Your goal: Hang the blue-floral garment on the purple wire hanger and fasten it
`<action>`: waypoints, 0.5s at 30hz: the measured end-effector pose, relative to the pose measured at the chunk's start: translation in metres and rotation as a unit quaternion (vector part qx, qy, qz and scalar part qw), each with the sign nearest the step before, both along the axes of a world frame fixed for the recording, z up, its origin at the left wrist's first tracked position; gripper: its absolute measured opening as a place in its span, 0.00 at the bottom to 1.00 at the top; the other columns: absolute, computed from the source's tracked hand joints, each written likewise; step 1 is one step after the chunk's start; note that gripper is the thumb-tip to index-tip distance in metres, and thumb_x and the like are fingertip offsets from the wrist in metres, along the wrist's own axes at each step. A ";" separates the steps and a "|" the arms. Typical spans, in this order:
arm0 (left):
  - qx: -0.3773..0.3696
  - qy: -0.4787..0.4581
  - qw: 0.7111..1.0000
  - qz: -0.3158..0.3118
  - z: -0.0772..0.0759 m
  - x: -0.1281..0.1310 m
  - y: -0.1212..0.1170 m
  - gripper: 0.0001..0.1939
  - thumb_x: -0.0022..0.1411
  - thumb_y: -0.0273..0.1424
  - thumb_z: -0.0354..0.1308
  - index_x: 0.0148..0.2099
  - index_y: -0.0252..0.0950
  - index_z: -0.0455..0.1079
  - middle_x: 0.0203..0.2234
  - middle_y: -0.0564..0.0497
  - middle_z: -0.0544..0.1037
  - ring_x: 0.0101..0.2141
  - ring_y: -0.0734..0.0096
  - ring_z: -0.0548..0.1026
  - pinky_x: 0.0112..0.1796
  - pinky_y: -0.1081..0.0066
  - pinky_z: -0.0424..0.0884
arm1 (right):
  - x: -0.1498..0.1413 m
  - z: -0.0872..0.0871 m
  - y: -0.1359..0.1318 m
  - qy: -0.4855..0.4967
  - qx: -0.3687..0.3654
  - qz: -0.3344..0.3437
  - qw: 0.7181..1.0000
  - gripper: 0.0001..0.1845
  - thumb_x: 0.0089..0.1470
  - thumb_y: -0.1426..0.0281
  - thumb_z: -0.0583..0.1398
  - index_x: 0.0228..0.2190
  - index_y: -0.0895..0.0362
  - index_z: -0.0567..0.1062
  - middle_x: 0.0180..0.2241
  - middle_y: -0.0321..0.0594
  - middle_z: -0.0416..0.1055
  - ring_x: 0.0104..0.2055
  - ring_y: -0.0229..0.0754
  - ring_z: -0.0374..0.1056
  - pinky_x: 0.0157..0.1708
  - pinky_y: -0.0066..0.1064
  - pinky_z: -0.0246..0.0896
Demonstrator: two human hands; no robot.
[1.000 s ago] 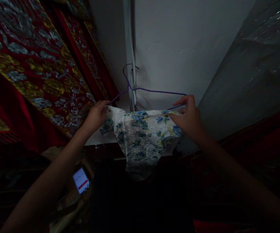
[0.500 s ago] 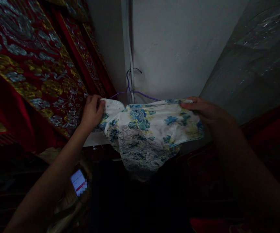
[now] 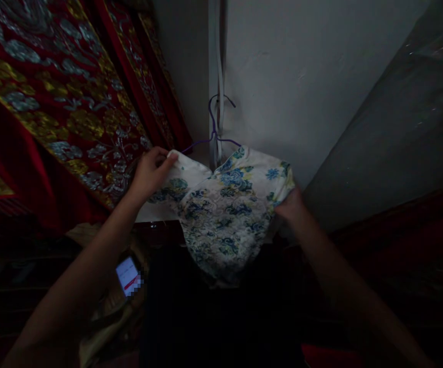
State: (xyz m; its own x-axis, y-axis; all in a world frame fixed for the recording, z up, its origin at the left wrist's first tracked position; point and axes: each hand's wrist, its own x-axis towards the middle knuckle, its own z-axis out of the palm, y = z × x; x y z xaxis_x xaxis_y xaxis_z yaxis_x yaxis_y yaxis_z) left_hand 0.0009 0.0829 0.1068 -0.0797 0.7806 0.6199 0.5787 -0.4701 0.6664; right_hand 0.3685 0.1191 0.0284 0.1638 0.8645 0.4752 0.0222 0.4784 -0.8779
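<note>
Floral top is being pinched at its left shoulder by the left hand, its right sleeve being touched by the right hand, grip unclear. Both shoulders are apparently being carried by the purple hanger, straightening perhaps remaining. Room is being bounded by embroidered cloth left, pale wall far

Dim room: pale wall, ornate red cloth

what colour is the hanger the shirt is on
Purple; the hanger shows best in the head view, above the shirt.
</note>
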 end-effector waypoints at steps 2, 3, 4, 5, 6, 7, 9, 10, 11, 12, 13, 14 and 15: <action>-0.011 0.020 1.000 0.014 0.000 0.003 -0.007 0.19 0.64 0.47 0.59 0.36 0.34 0.73 0.29 0.49 0.77 0.30 0.70 0.72 0.30 0.73 0.65 | 0.014 0.007 -0.004 0.019 -0.042 0.046 0.998 0.37 0.61 0.40 0.45 0.39 0.54 0.79 0.40 0.50 0.78 0.50 0.57 0.73 0.47 0.55 0.68; -0.014 0.022 0.999 0.019 0.001 0.005 -0.009 0.19 0.64 0.47 0.58 0.35 0.34 0.74 0.28 0.50 0.77 0.29 0.70 0.72 0.30 0.73 0.64 | 0.021 0.014 -0.008 0.028 -0.064 0.067 0.995 0.38 0.58 0.38 0.45 0.39 0.54 0.80 0.40 0.51 0.79 0.51 0.59 0.73 0.47 0.56 0.68; -0.017 0.019 0.999 0.022 0.002 0.006 -0.009 0.20 0.64 0.47 0.58 0.35 0.34 0.74 0.27 0.50 0.76 0.29 0.70 0.71 0.30 0.73 0.64 | 0.029 0.024 -0.012 0.035 -0.081 0.083 0.993 0.38 0.56 0.37 0.47 0.39 0.54 0.80 0.39 0.51 0.79 0.52 0.60 0.72 0.48 0.57 0.67; -0.020 0.013 0.999 0.023 0.004 0.007 -0.009 0.20 0.64 0.48 0.58 0.35 0.34 0.75 0.27 0.50 0.76 0.28 0.71 0.70 0.29 0.73 0.63 | 0.034 0.035 -0.016 0.040 -0.089 0.096 0.991 0.39 0.54 0.37 0.48 0.40 0.54 0.79 0.40 0.51 0.78 0.53 0.60 0.71 0.48 0.57 0.67; -0.023 0.007 0.999 0.024 0.005 0.007 -0.008 0.20 0.64 0.48 0.58 0.35 0.34 0.75 0.26 0.51 0.75 0.27 0.71 0.69 0.28 0.74 0.62 | 0.037 0.048 -0.020 0.042 -0.083 0.108 0.990 0.40 0.54 0.37 0.47 0.42 0.54 0.79 0.41 0.51 0.78 0.54 0.60 0.70 0.49 0.57 0.66; -0.025 0.001 0.999 0.027 0.007 0.007 -0.007 0.20 0.63 0.48 0.59 0.35 0.34 0.74 0.26 0.51 0.75 0.27 0.71 0.68 0.27 0.74 0.61 | 0.037 0.061 -0.025 0.039 -0.065 0.118 0.990 0.42 0.54 0.36 0.45 0.44 0.54 0.79 0.41 0.51 0.78 0.55 0.60 0.70 0.50 0.56 0.65; -0.022 -0.002 0.999 0.041 0.010 0.005 -0.003 0.19 0.61 0.47 0.60 0.35 0.34 0.74 0.26 0.52 0.74 0.27 0.71 0.67 0.26 0.74 0.60 | 0.029 0.086 -0.034 0.016 -0.018 0.138 0.990 0.48 0.53 0.33 0.39 0.48 0.54 0.78 0.42 0.51 0.77 0.56 0.57 0.69 0.50 0.55 0.64; -0.019 0.000 0.999 0.051 0.012 0.003 -0.002 0.19 0.61 0.47 0.60 0.35 0.34 0.73 0.25 0.52 0.73 0.26 0.71 0.67 0.26 0.74 0.60 | 0.022 0.097 -0.040 -0.001 -0.002 0.142 0.990 0.53 0.51 0.31 0.36 0.50 0.54 0.77 0.42 0.51 0.77 0.56 0.56 0.69 0.50 0.53 0.64; -0.018 0.006 0.998 0.061 0.012 0.002 0.000 0.19 0.61 0.47 0.60 0.34 0.34 0.73 0.25 0.52 0.73 0.26 0.71 0.66 0.26 0.74 0.60 | 0.015 0.106 -0.046 -0.021 0.004 0.146 0.989 0.57 0.49 0.29 0.33 0.50 0.54 0.77 0.41 0.51 0.77 0.55 0.54 0.70 0.50 0.51 0.64; -0.016 0.015 0.997 0.072 0.012 0.000 0.000 0.19 0.61 0.46 0.60 0.33 0.34 0.72 0.25 0.53 0.72 0.26 0.72 0.66 0.26 0.74 0.60 | 0.007 0.113 -0.053 -0.040 0.001 0.154 0.987 0.60 0.46 0.27 0.32 0.49 0.54 0.78 0.39 0.50 0.77 0.54 0.53 0.71 0.48 0.49 0.65; -0.012 0.023 0.996 0.080 0.012 -0.001 0.000 0.18 0.62 0.46 0.59 0.32 0.34 0.71 0.24 0.53 0.71 0.26 0.72 0.66 0.26 0.74 0.60 | 0.001 0.118 -0.061 -0.057 -0.009 0.174 0.983 0.61 0.43 0.25 0.33 0.48 0.54 0.79 0.37 0.50 0.78 0.51 0.53 0.73 0.47 0.48 0.66; -0.009 0.031 0.996 0.081 0.011 -0.002 -0.001 0.18 0.62 0.45 0.59 0.31 0.35 0.70 0.23 0.54 0.71 0.25 0.72 0.65 0.26 0.74 0.59 | -0.005 0.121 -0.068 -0.074 -0.019 0.212 0.974 0.61 0.40 0.23 0.36 0.46 0.54 0.80 0.35 0.48 0.78 0.48 0.52 0.74 0.45 0.47 0.67; -0.007 0.035 0.997 0.073 0.009 -0.002 -0.004 0.18 0.63 0.44 0.58 0.31 0.35 0.69 0.22 0.54 0.69 0.25 0.73 0.65 0.26 0.74 0.59 | -0.008 0.123 -0.075 -0.099 -0.030 0.275 0.956 0.59 0.38 0.22 0.41 0.44 0.55 0.81 0.34 0.48 0.78 0.45 0.53 0.75 0.43 0.46 0.68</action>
